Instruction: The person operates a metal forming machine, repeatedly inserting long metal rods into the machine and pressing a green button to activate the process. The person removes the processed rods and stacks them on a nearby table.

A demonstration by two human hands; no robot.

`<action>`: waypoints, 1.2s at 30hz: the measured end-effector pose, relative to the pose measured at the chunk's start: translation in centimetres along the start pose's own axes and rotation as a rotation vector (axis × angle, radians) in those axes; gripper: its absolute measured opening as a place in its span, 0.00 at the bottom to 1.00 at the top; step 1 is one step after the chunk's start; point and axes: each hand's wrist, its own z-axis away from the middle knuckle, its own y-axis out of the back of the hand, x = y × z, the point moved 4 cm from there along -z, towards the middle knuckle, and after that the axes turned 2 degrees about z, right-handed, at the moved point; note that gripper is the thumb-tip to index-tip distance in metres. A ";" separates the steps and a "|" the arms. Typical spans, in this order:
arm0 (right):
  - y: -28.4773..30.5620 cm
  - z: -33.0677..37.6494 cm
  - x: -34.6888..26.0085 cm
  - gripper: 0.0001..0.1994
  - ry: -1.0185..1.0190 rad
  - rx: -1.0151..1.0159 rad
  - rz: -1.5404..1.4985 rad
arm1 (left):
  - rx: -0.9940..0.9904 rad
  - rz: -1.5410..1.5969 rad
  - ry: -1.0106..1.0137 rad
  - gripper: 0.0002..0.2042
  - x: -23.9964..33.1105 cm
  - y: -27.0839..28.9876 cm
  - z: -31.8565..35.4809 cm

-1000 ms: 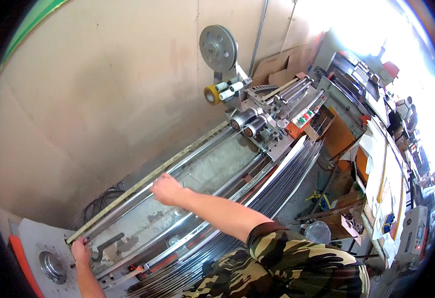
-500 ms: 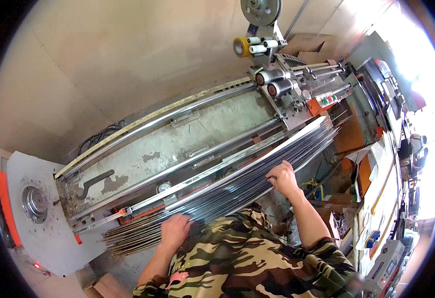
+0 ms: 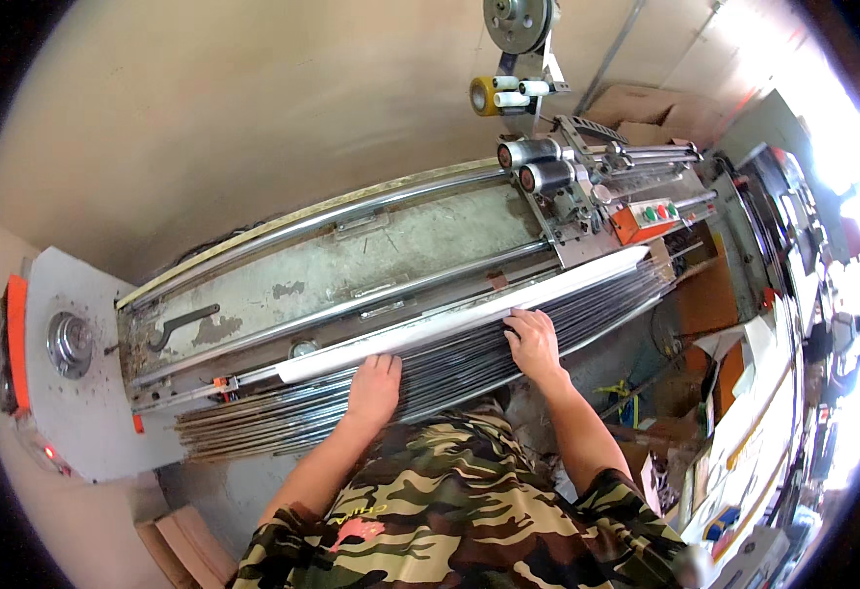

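A long white sheet (image 3: 449, 319) runs lengthwise along the far side of a bundle of thin dark rods (image 3: 449, 378). My left hand (image 3: 375, 389) is at the near edge of the sheet left of its middle, fingers curled and pressed together there. Farther right, my right hand (image 3: 533, 342) has its bent fingers and thumb on the same edge. Both palms are above the rods, and the undersides of the fingertips are hidden. The rods fan out a little, with brownish ends at the left.
Beyond the sheet stands a long machine bed with metal rails (image 3: 351, 299). A carriage with rollers (image 3: 547, 177) and an orange button box (image 3: 646, 221) sits at its right. A hook wrench (image 3: 182, 324) lies on the bed. Cardboard and papers (image 3: 744, 393) crowd the right side.
The white sheet has slid left and now lies more openly over the far rods. My left hand has moved up to its edge; my right hand has shifted left and away from me.
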 end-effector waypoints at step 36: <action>13.6 -16.7 9.0 0.23 0.216 -0.707 0.034 | -0.293 0.292 0.504 0.27 3.4 14.3 -22.3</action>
